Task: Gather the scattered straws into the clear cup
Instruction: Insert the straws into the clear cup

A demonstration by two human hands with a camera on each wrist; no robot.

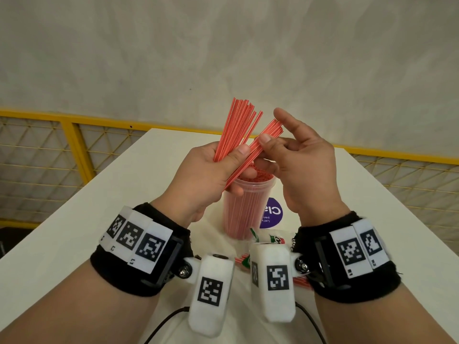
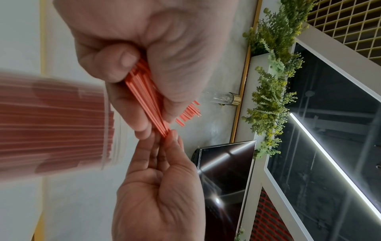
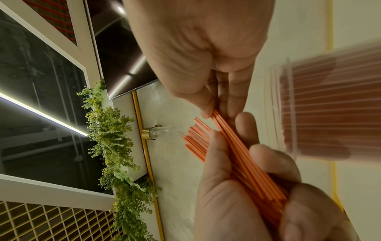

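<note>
Black wristbands (image 1: 129, 247) with white coded tags sit at the bottom of the head view, nearest the camera, one on each forearm, and dark cables trail between them. Just past them, low in the frame, a few red straws in a green-and-white wrapper (image 1: 269, 238) lie on the white desk (image 1: 74, 219). Above that, at centre, stands the clear cup (image 1: 244, 207), upright and packed with red straws, with a round purple sticker (image 1: 272, 214) on the desk just to its right. Over the cup's mouth the left hand (image 1: 206, 175) grips a fanned bundle of red straws (image 1: 234, 132), thumb pressed across them and the fingers (image 2: 115, 65) curled round from behind; the bundle points up and away. The right hand (image 1: 303, 165) meets it from the right of the frame, thumb and middle fingers pinching a smaller sheaf of straws (image 1: 265, 140) that slants down into the left palm, while the index finger sticks out straight. Both wrist views show the two hands touching at the straws. Behind the desk, across the middle of the frame, runs a yellow mesh railing (image 1: 74, 142), and a pale wall (image 1: 223, 45) fills the top.
</note>
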